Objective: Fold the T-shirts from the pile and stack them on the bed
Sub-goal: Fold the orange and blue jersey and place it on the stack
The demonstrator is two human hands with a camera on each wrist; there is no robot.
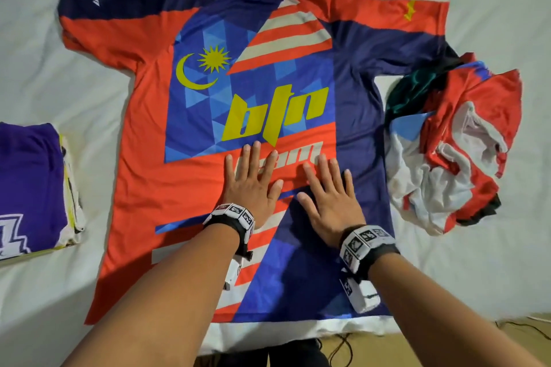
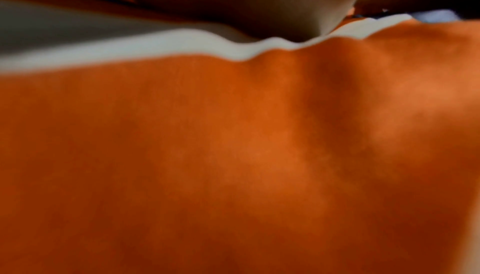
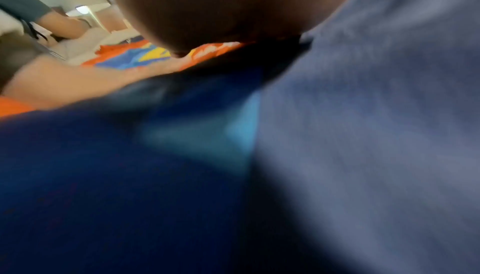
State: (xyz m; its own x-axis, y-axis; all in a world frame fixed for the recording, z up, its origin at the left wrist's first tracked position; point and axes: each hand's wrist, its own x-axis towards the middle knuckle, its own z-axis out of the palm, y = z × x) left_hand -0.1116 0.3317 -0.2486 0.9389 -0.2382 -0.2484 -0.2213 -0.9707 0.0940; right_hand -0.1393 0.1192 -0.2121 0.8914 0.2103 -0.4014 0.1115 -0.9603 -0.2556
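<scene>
Under your left hand and right hand, both flat with fingers spread, gripping nothing, the T-shirt lies unfolded on the bed.

Folded purple shirt cut off at left frame edge. Both wrist views blurred: only orange and blue fabric. Pile contents tangled, count unclear.

One spread T-shirt, one folded stack, one crumpled pile of perhaps three shirts.
</scene>
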